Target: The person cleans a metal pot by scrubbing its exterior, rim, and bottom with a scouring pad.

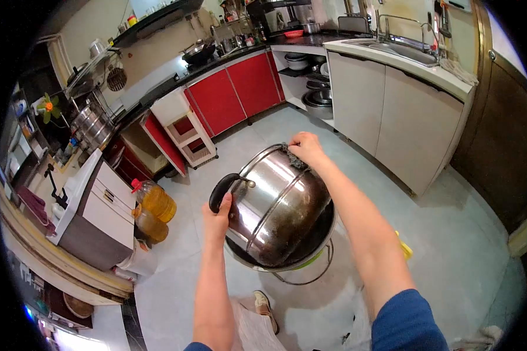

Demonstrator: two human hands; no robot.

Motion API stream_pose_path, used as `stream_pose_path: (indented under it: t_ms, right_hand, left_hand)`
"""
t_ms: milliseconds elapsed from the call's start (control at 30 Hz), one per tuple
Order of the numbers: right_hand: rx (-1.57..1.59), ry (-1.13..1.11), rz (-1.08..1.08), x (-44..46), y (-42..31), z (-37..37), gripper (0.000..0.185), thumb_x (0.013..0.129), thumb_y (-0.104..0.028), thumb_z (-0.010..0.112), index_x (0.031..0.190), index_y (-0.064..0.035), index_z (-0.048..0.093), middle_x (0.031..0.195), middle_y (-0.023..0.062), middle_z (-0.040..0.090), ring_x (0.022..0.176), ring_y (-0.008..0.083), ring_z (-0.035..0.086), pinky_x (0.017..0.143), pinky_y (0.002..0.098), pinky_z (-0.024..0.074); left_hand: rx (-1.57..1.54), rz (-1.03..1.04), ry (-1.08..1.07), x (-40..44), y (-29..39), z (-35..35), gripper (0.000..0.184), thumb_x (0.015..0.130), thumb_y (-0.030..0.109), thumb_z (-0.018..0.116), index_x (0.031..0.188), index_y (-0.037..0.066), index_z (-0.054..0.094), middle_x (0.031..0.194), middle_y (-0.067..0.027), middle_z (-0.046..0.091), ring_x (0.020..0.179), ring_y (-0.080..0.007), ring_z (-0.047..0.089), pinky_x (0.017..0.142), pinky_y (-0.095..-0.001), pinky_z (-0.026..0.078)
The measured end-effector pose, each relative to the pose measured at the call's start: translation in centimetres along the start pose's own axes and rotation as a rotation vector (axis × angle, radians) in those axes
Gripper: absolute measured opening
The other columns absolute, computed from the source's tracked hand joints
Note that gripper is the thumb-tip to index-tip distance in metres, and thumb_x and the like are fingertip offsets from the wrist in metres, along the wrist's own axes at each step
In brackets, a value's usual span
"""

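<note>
A large shiny steel pot (278,196) with a black handle lies tilted on its side over a wide basin (332,225). Dark stains mark the pot's lower wall and base. My left hand (218,213) is closed around the black side handle (221,190). In my right hand (307,149) is a grey scouring pad (294,158), pressed against the pot near its upper rim. The basin's inside is dark and mostly hidden by the pot. A round metal stand (310,282) shows below the basin.
Two oil bottles (158,200) stand on the floor at the left, beside a white cabinet (108,196). Red cabinets (228,90) and a sink counter (404,55) line the back. A shoe (263,305) and a yellow object (404,247) are near the basin.
</note>
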State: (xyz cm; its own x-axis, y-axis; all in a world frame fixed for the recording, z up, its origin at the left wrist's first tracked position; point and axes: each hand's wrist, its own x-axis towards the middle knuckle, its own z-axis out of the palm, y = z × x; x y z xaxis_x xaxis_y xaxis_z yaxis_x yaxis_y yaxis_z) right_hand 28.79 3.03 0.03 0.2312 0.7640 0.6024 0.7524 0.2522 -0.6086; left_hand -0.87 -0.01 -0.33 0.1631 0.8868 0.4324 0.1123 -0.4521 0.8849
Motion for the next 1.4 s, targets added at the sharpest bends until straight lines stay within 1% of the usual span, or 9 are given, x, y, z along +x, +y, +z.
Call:
stream_pose_path:
  t_ms: [67, 133, 267, 500, 767, 900, 1000, 1200, 1400]
  right_hand:
    - [0.016, 0.068, -0.072, -0.5, -1.1, -0.1, 0.012, 0.068, -0.014, 0.064, 0.075, -0.0048, 0.069, 0.078, 0.0139, 0.061, 0.082, 0.0334, 0.059, 0.076, 0.0414, 0.0483]
    - [-0.024, 0.156, -0.358, -1.4, -3.2, 0.1, 0.011, 0.072, -0.012, 0.061, 0.073, -0.0049, 0.068, 0.079, 0.0107, 0.059, 0.082, 0.0313, 0.055, 0.075, 0.0413, 0.0469]
    - [-0.066, 0.034, -0.611, -3.9, -10.2, -0.5, 0.009, 0.07, -0.01, 0.066, 0.077, -0.0048, 0.066, 0.078, 0.0087, 0.057, 0.081, 0.029, 0.054, 0.075, 0.0384, 0.0445]
    - [-0.327, -0.006, -0.198, -0.8, -2.0, -1.3, 0.012, 0.074, -0.01, 0.059, 0.079, -0.007, 0.069, 0.087, 0.0104, 0.061, 0.089, 0.0296, 0.055, 0.078, 0.0407, 0.0468]
    - [-0.098, -0.067, -0.523, 0.1, -4.9, -1.6, 0.008, 0.072, -0.005, 0.063, 0.079, -0.0058, 0.065, 0.083, 0.0091, 0.059, 0.088, 0.03, 0.055, 0.078, 0.0402, 0.0474]
    - [-0.263, -0.079, -0.424, 0.3, -3.7, -2.0, 0.004, 0.07, -0.008, 0.062, 0.073, -0.0053, 0.061, 0.082, 0.0082, 0.059, 0.087, 0.0285, 0.055, 0.075, 0.0395, 0.0475]
    - [-0.337, -0.05, -0.698, -0.7, -7.7, -1.0, 0.006, 0.074, -0.009, 0.056, 0.077, -0.0075, 0.061, 0.083, 0.0068, 0.058, 0.088, 0.0238, 0.055, 0.071, 0.0362, 0.0459]
    - [-0.507, -0.025, -0.62, 0.2, -6.7, -2.0, 0.006, 0.074, -0.01, 0.056, 0.076, -0.0083, 0.062, 0.084, 0.0043, 0.059, 0.089, 0.0217, 0.055, 0.072, 0.0345, 0.0447]
    - [-0.59, -0.103, -0.84, -0.8, -10.7, -1.2, 0.008, 0.075, -0.013, 0.056, 0.073, -0.0098, 0.063, 0.085, 0.0036, 0.06, 0.09, 0.0202, 0.055, 0.072, 0.0345, 0.0443]
  left_hand:
    - [-0.027, 0.05, 0.01, 0.3, -1.1, 0.3, 0.028, 0.089, 0.026, 0.063, 0.072, 0.003, 0.06, 0.06, 0.0055, 0.048, 0.054, -0.006, 0.043, 0.048, -0.0247, 0.032]
    - [-0.057, 0.005, -0.004, -0.2, -0.5, 0.5, 0.029, 0.089, 0.027, 0.064, 0.073, 0.004, 0.06, 0.059, 0.0053, 0.049, 0.054, -0.0061, 0.044, 0.048, -0.0242, 0.032]
    - [-0.031, 0.033, 0.001, 0.0, -0.3, 0.6, 0.028, 0.089, 0.027, 0.064, 0.073, 0.004, 0.06, 0.06, 0.0056, 0.049, 0.054, -0.0056, 0.043, 0.048, -0.0237, 0.033]
    - [0.017, 0.055, -0.011, 0.1, -0.4, 0.5, 0.029, 0.089, 0.027, 0.063, 0.073, 0.003, 0.06, 0.061, 0.0049, 0.05, 0.054, -0.0061, 0.044, 0.048, -0.0238, 0.034]
    - [0.013, 0.004, -0.028, -0.3, -0.2, 0.3, 0.03, 0.089, 0.028, 0.063, 0.073, 0.002, 0.06, 0.061, 0.0042, 0.051, 0.054, -0.0065, 0.045, 0.048, -0.0241, 0.035]
    - [0.0, 0.035, -0.045, 0.3, -0.2, 0.5, 0.029, 0.089, 0.028, 0.063, 0.075, 0.003, 0.061, 0.06, 0.0036, 0.051, 0.054, -0.0065, 0.045, 0.048, -0.024, 0.035]
    - [-0.036, 0.032, -0.043, 0.3, -0.8, 0.6, 0.028, 0.089, 0.027, 0.063, 0.076, 0.003, 0.061, 0.061, 0.0032, 0.051, 0.055, -0.0062, 0.045, 0.049, -0.024, 0.035]
    - [-0.032, 0.069, -0.041, 0.3, -0.9, 0.6, 0.028, 0.09, 0.026, 0.062, 0.076, 0.002, 0.061, 0.062, 0.0032, 0.052, 0.056, -0.0064, 0.046, 0.05, -0.0241, 0.036]
    - [-0.031, 0.064, -0.031, 0.4, -1.4, 0.5, 0.026, 0.09, 0.025, 0.062, 0.077, 0.002, 0.062, 0.061, 0.0034, 0.052, 0.056, -0.0066, 0.046, 0.05, -0.0239, 0.036]
